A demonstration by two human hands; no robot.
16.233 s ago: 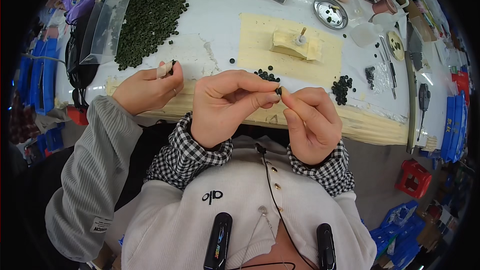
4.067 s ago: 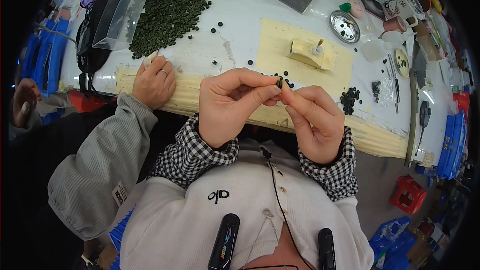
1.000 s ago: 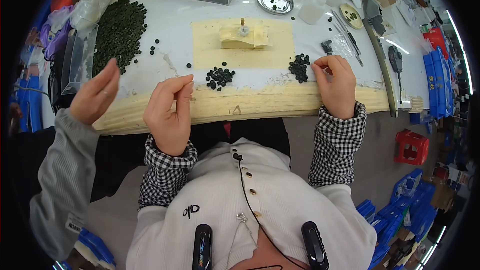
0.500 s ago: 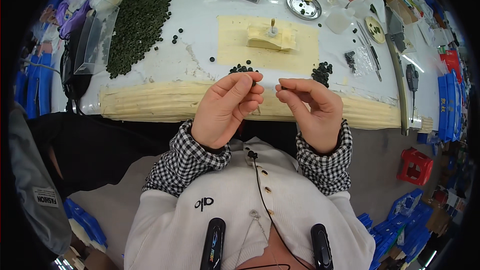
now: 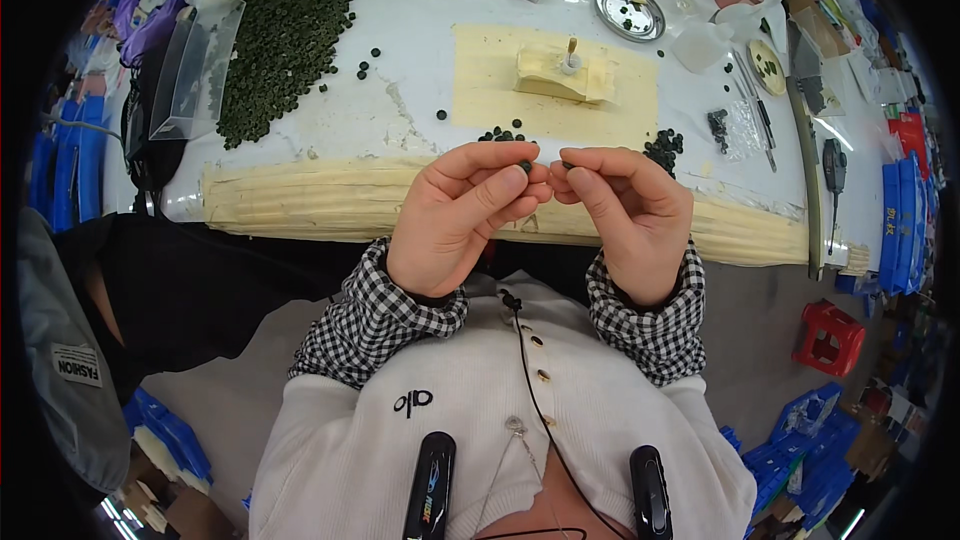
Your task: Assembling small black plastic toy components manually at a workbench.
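Over the padded front edge of the table, my left hand (image 5: 455, 210) pinches a small dark round piece (image 5: 526, 167) between thumb and forefinger. Facing it, my right hand (image 5: 640, 220) is closed in a pinch on another small dark piece (image 5: 568, 165), mostly covered by the fingertips. The fingers of both hands are almost touching. Just beyond my left fingers lies a small group of black round pieces (image 5: 505, 133). A second little pile of dark pieces (image 5: 664, 148) is beyond my right hand.
A yellow block (image 5: 565, 80) with an upright pin stands on a yellow sheet (image 5: 480, 70). Far left is a large heap of dark green pieces (image 5: 280, 60) beside a clear bin (image 5: 205, 80). A round metal dish (image 5: 630, 25) and tweezers (image 5: 755, 105) lie at the right.
My two hands have come closer together, the left moving right, so their fingertips nearly meet. The piece in my left hand shows more now. The view has shifted slightly.
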